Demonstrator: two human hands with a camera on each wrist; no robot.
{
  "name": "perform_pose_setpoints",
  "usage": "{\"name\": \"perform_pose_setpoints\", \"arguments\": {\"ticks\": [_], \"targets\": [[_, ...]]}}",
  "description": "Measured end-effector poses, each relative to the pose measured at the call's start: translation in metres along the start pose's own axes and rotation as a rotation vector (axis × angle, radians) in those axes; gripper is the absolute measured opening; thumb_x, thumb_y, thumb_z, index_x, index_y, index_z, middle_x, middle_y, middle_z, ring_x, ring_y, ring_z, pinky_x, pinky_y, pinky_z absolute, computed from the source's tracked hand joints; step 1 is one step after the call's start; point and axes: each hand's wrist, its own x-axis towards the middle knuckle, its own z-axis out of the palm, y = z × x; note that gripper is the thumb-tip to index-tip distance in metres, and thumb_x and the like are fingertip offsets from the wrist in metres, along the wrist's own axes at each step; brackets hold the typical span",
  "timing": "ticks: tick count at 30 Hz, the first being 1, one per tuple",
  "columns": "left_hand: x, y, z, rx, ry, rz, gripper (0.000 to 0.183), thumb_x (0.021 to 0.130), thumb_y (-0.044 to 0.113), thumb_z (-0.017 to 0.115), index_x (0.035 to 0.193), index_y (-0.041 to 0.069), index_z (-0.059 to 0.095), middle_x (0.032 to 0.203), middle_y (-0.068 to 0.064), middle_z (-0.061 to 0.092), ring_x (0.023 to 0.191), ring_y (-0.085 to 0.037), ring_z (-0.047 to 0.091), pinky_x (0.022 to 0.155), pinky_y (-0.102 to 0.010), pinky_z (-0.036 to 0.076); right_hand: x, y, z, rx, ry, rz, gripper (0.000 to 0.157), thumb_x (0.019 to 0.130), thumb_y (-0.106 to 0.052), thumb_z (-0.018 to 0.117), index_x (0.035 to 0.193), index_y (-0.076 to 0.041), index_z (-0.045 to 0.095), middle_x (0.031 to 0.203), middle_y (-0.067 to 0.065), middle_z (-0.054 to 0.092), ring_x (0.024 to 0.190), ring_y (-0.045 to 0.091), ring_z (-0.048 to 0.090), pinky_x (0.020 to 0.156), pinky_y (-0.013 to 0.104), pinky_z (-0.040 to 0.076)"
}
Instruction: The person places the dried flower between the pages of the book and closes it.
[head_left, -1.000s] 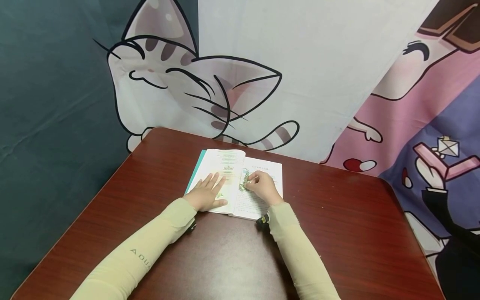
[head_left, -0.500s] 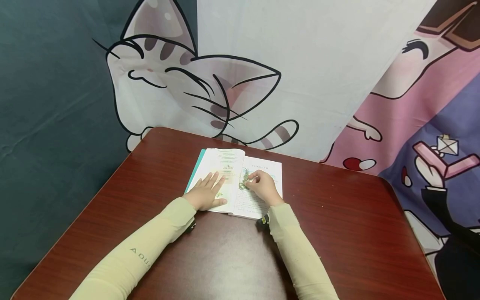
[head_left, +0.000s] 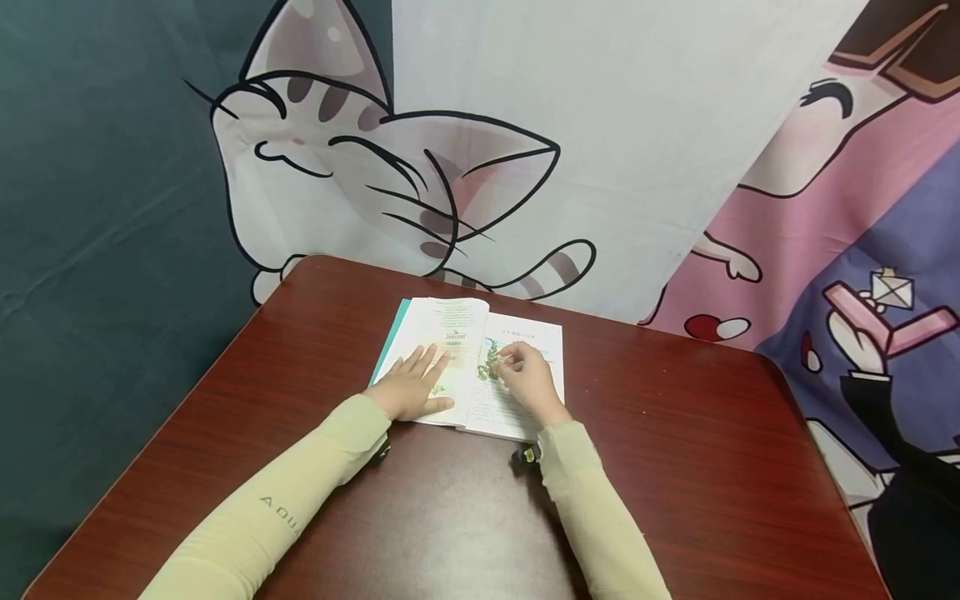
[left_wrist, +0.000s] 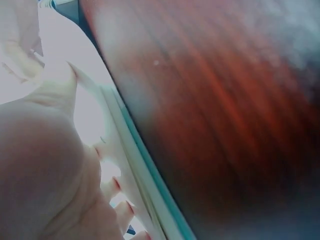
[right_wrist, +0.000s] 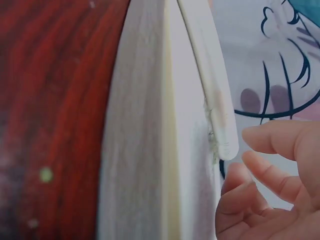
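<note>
An open book (head_left: 517,419) with a teal cover lies on the table, printed text and green plant pictures on its pages. My left hand (head_left: 408,393) rests flat on the left page, fingers spread. In the left wrist view, the teal cover edge (left_wrist: 150,172) runs beside the palm. Over the right page is my right hand (head_left: 531,382), fingers bent near the plant picture (head_left: 489,364). The right wrist view has the fingers (right_wrist: 272,137) loosely curved with a gap between the tips and nothing held there, close beside the pages (right_wrist: 192,175).
The dark red-brown table (head_left: 660,483) extends around the book. Behind it hangs a cloth backdrop with a cartoon cat (head_left: 315,192) and other figures. A small black device (head_left: 525,457) sits under the right wrist.
The right hand's fingertips have moved slightly up and right from the plant picture and loosened from a closer pinch; its wrist has tilted. The left hand stays in place on the left page.
</note>
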Motion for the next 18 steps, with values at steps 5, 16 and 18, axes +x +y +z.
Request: {"name": "perform_pose_setpoints", "arguments": {"ticks": [5, 16, 18], "targets": [[0.0, -0.003, -0.004, -0.03, -0.006, 0.026, 0.085, 0.104, 0.055, 0.047, 0.163, 0.005, 0.009, 0.168, -0.022, 0.0, 0.154, -0.041, -0.001, 0.122, -0.059, 0.01, -0.016, -0.006, 0.0, -0.056, -0.059, -0.04, 0.019, 0.094, -0.012, 0.069, 0.112, -0.009, 0.067, 0.091, 0.003, 0.063, 0.08, 0.017, 0.062, 0.073, 0.034, 0.051], [-0.002, -0.02, -0.016, -0.127, 0.101, 0.124, 0.067, 0.106, 0.036, 0.053, 0.16, 0.006, 0.028, 0.165, -0.022, 0.021, 0.153, -0.04, 0.018, 0.121, -0.055, 0.022, -0.044, -0.022, 0.019, -0.147, -0.233, -0.213, 0.063, 0.087, -0.026, 0.081, 0.135, 0.005, 0.053, 0.098, 0.008, 0.062, 0.086, 0.017, 0.06, 0.077, 0.034, 0.052], [-0.004, -0.021, -0.018, -0.141, 0.151, 0.12, 0.063, 0.105, 0.033, 0.055, 0.158, 0.006, 0.034, 0.164, -0.019, 0.027, 0.152, -0.036, 0.023, 0.12, -0.053, 0.024, -0.046, -0.025, 0.023, -0.168, -0.252, -0.246, 0.07, 0.082, -0.025, 0.085, 0.135, 0.005, 0.051, 0.103, 0.01, 0.061, 0.09, 0.019, 0.058, 0.079, 0.035, 0.052]]}}
